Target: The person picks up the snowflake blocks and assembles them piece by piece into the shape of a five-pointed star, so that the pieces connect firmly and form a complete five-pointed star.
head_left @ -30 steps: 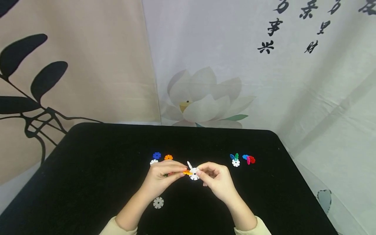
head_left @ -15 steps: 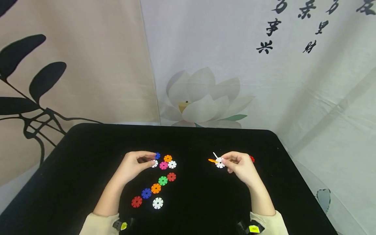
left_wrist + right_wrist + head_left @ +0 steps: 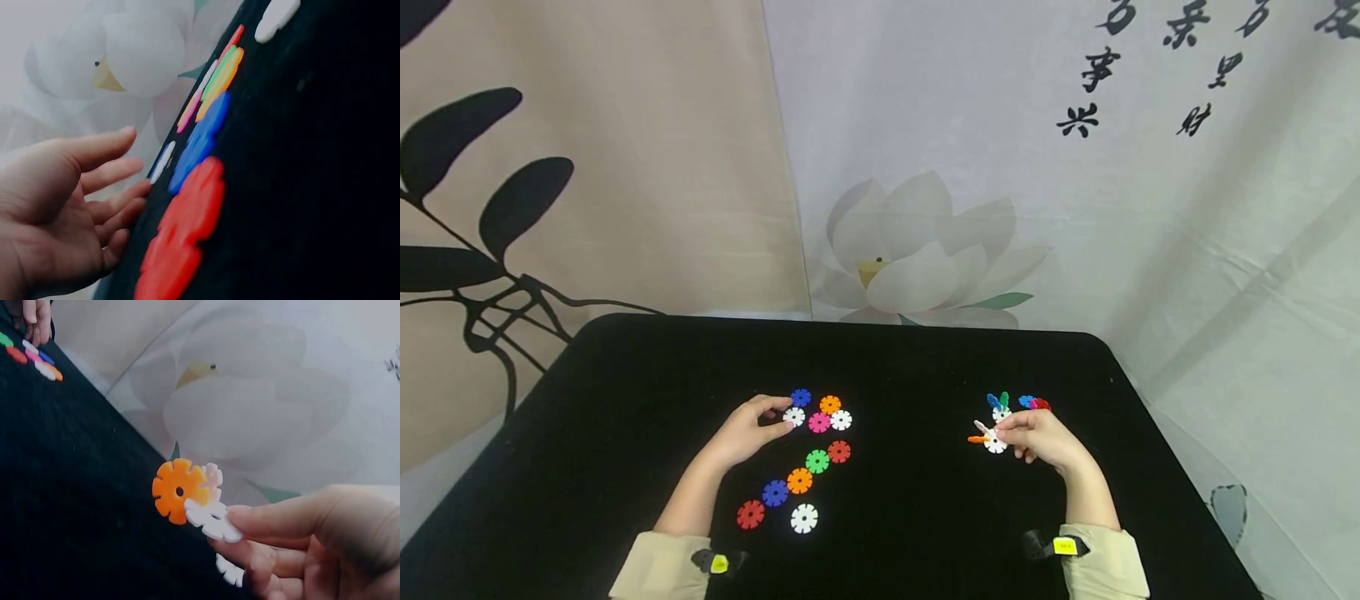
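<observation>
The right hand (image 3: 1045, 437) pinches a joined piece (image 3: 995, 442) by its white wheel (image 3: 214, 520); an orange wheel (image 3: 169, 494) and a third, pale one jut out on the side away from the palm. Just behind it on the black table (image 3: 910, 525) sit a white-blue-green cluster (image 3: 1002, 413) and a blue-pink-red cluster (image 3: 1037, 403).

The left hand (image 3: 748, 433) grasps nothing, its fingers loose beside a flat white disc (image 3: 793, 417); whether they touch it I cannot tell. A blue disc (image 3: 801, 397) lies just behind that one.

A slanting row of five discs, red (image 3: 750, 514) to red (image 3: 839, 452), runs nearer the person. Broad bare cloth spreads between the hands, and a strip separates the discs from the far edge (image 3: 850, 321).
</observation>
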Demonstrator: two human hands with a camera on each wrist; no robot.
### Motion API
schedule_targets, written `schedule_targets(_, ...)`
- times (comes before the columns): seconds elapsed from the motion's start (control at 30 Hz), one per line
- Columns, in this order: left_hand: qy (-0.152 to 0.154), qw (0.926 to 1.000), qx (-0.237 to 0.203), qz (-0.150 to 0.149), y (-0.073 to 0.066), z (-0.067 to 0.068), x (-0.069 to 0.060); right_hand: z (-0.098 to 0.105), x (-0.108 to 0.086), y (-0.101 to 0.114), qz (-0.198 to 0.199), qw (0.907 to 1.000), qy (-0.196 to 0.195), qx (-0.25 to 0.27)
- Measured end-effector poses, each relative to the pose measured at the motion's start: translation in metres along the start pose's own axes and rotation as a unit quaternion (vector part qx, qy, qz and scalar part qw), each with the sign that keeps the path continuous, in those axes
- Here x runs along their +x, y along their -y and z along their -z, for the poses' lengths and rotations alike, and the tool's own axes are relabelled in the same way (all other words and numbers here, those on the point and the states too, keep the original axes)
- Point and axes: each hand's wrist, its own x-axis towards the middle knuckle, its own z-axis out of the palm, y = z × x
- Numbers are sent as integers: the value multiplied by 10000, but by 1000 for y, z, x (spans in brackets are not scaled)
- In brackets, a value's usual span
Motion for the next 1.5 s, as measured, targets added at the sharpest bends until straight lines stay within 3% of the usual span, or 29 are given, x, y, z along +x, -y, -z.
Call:
schedule_targets(0.27, -466, 9982, 139, 341, 3, -14, 5, -3, 4, -19, -408, 9966, -606, -380)
schedule_targets(0.5, -732, 9954, 311, 542, 2, -18, 6, -5, 3, -12, -623, 9895, -931, -917)
schedule_targets(0.73, -789, 9952, 256, 511, 0, -16, 6, -11, -3, 22, -131, 9777, -1365, -1592)
schedule_targets(0.93, -819, 9953, 70, 506, 1, -11, 5, -29, -3, 52, 296, 9826, -1358, -1235)
schedule_targets(1.13, -477, 9975, -304, 417, 3, 1, 2, -62, -3, 79, 883, 9832, -1331, -878)
schedule_targets(1.3, -263, 9968, -625, 418, 4, 8, -1, -91, -4, 94, 1436, 9823, -1088, -508)
schedule_targets(1.5, -126, 9944, -903, 533, 0, 15, -5, -127, -5, 103, 1701, 9825, -700, -303)
